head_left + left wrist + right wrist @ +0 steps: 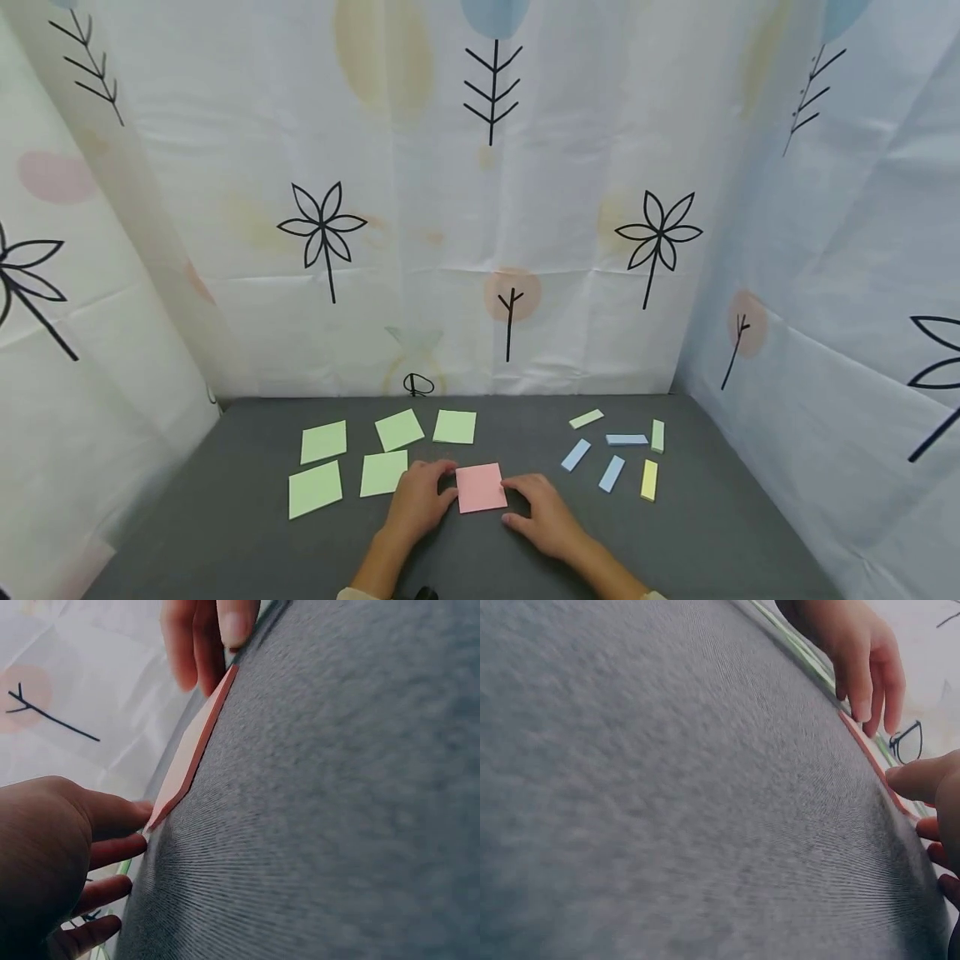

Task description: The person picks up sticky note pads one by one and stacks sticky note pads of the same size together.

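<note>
A square pink sticky note pad [480, 488] lies flat on the dark grey table, with one hand on each side. My left hand [422, 500] is at its left edge, fingers loosely bent and a fingertip right at the upper left corner. On the other side, my right hand [549, 521] has its index fingertip at the pad's right edge and its thumb held apart, lower down. The left wrist view shows the pad's thick side edge [202, 742] resting on the cloth. Close behind the left hand is a green sticky note pad [384, 472].
More green square pads [315, 489] lie in two loose rows at the left and back. To the right are narrow page-marker strips: blue ones [611, 473], green ones [657, 436] and a yellow one [648, 481]. White patterned curtains [570, 333] enclose the table's back and sides.
</note>
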Tool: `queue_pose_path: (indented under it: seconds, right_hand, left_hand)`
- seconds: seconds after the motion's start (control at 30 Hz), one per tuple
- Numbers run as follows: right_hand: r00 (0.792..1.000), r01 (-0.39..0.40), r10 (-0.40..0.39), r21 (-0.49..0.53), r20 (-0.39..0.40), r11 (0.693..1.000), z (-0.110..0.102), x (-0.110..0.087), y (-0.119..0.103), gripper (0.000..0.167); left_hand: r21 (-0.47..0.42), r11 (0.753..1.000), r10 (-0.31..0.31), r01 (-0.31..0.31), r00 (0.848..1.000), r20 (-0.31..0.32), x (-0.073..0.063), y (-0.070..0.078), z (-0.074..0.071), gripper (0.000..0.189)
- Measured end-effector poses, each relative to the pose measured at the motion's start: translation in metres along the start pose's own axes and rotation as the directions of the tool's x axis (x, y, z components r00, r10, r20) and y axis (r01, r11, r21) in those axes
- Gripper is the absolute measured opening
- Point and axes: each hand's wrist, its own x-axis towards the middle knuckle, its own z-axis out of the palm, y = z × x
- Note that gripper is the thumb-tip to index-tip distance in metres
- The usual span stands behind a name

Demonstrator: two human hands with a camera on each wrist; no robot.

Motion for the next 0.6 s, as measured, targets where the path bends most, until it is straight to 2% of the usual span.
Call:
queue_pose_path:
  seconds: [0.13, 0.27, 0.6]
  right_hand:
    - [1.000, -0.003, 0.003, -0.026, 0.012, 1.000, 0.002, 0.005, 0.002, 0.043]
    - [1.000, -0.006, 0.007, -0.056, 0.003, 0.998, 0.005, 0.011, 0.002, 0.040]
    - [0.996, -0.003, -0.006, -0.109, -0.090, 0.994, 0.015, 0.024, 0.007, 0.033]
  left_hand:
    - [0.002, 1.000, -0.017, 0.017, 0.999, 0.029, -0.002, 0.005, 0.000, 0.034]
    - [-0.012, 0.999, -0.031, 0.032, 0.999, 0.024, -0.002, 0.007, 0.003, 0.035]
    - [-0.001, 1.000, -0.006, 0.006, 0.999, 0.036, 0.008, 0.001, 0.011, 0.036]
